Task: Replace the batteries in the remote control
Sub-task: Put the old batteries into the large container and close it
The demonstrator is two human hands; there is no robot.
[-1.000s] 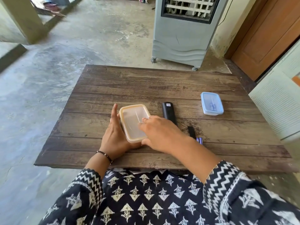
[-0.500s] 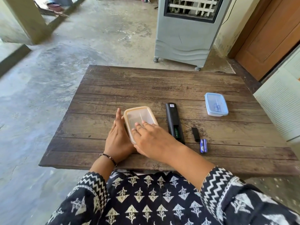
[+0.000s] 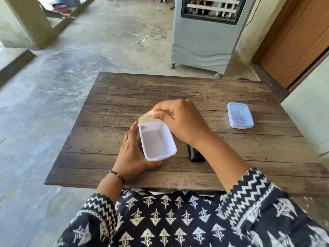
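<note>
Soft, even daylight fills the scene, brightest on the grey concrete floor at upper left. Shadows are faint. The wide-angle lens bends the edges, and the left side smears with motion blur.

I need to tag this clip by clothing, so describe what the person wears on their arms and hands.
Both arms wear dark navy sleeves with white zigzag bands at the cuffs and a pale printed motif, matching the top. The left sleeve ends at mid-forearm; the right sleeve likewise. A thin bracelet of dark beads circles the left wrist. The left hand and right hand are bare; no rings or gloves are visible.
</note>
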